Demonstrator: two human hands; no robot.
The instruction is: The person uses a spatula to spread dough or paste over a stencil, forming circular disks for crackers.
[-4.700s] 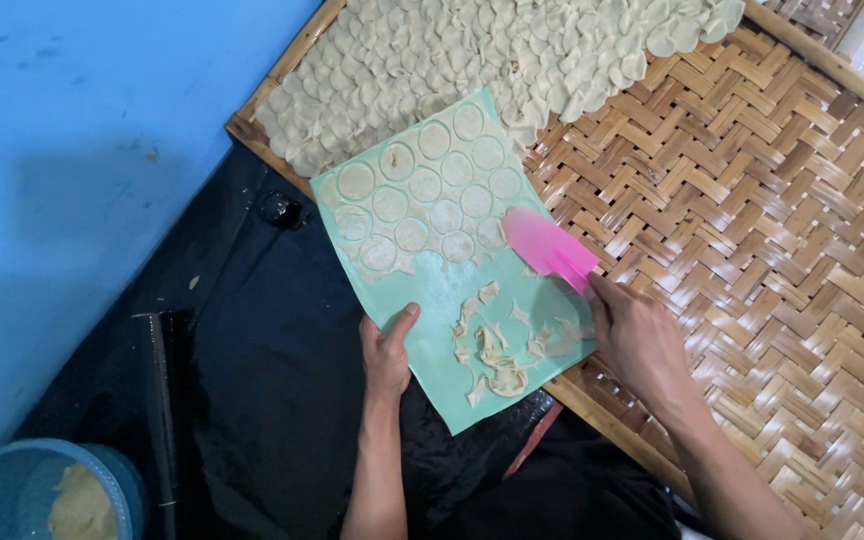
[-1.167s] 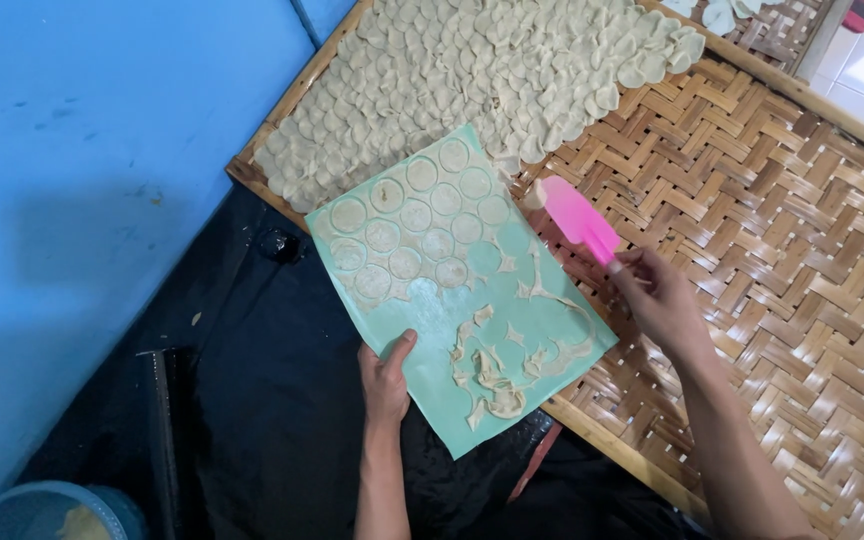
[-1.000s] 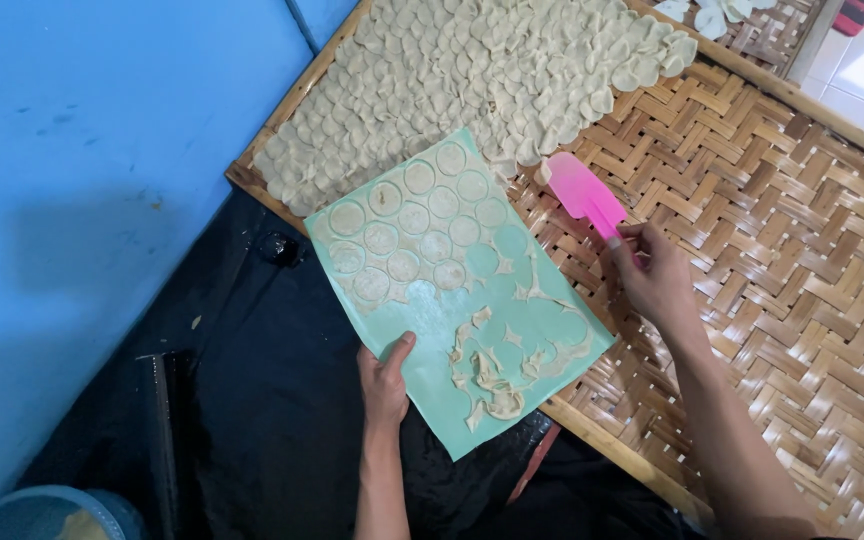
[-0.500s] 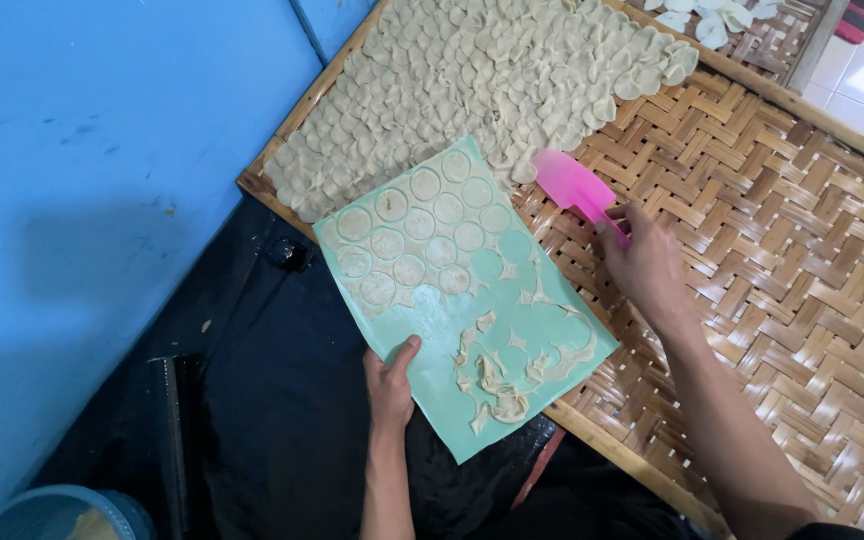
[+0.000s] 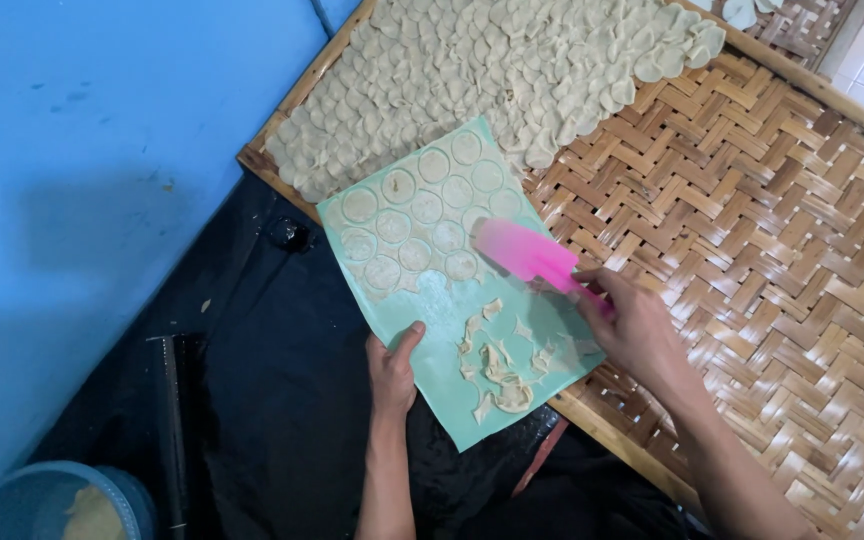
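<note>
Left hand (image 5: 392, 372) gripping the green mat (image 5: 452, 300) of dough rounds (image 5: 422, 215), right hand (image 5: 632, 325) clasping a pink scraper (image 5: 527, 255), blade resting on the mat, over the woven bamboo tray (image 5: 752, 230)

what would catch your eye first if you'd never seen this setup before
The bright pink scraper in the right hand stands out, lying over a green mat dotted with round dough discs. The left hand grips the mat's near edge beside torn dough scraps. Behind it, a woven bamboo tray carries a dense layer of overlapping dough rounds at its far end.
</note>
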